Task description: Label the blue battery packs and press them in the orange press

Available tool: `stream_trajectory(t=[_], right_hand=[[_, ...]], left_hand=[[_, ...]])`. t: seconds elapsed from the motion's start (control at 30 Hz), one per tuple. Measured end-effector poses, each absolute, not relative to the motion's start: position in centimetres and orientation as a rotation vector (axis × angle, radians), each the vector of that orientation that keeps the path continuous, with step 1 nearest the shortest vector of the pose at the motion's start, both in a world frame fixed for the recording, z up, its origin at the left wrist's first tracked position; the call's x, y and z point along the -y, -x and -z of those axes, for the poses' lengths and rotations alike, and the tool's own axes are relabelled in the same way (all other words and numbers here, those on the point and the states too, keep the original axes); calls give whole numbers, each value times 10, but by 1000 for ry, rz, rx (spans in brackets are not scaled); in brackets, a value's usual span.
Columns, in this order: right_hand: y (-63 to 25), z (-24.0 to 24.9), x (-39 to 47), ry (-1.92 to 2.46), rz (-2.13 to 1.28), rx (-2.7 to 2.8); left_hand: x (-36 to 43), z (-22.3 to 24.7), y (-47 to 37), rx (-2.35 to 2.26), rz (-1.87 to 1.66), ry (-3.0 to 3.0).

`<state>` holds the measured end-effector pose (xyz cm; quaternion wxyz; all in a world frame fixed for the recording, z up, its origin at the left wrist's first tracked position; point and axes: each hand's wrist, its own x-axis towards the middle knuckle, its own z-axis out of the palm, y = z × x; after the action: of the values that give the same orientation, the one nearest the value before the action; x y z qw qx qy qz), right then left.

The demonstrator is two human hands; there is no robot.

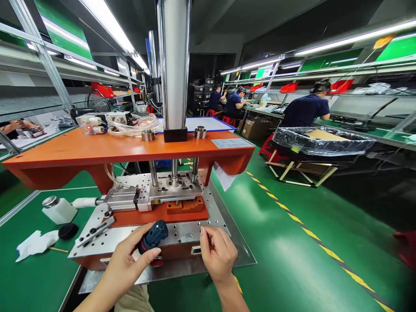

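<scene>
My left hand (130,259) is wrapped round a dark blue part (153,236) with a red detail, held over the front edge of the press base (130,233). To its right, my right hand (218,251) is closed, thumb and index finger pinched together near the base's front right; anything between the fingertips is too small to make out. Behind both hands, an orange block (185,206) lies under a metal plate (175,190) on guide rods, beside a horizontal cylinder (122,198).
An orange upper frame (136,147) carries a tall column (175,65). On the left bench stand a white bottle (59,210), a black cap (68,231) and a crumpled tissue (36,245). People sit at benches behind; a plastic-covered bin (320,145) stands right.
</scene>
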<state>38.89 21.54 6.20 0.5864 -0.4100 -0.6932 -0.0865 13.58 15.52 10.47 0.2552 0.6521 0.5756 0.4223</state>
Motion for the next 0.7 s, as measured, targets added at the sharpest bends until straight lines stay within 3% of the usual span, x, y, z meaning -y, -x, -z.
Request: stream_trajectory(t=[0.7], right_hand=[[-387, -60, -215, 998, 206, 1605]], left_hand=[[-156, -115, -135, -1540, -1130, -1678]])
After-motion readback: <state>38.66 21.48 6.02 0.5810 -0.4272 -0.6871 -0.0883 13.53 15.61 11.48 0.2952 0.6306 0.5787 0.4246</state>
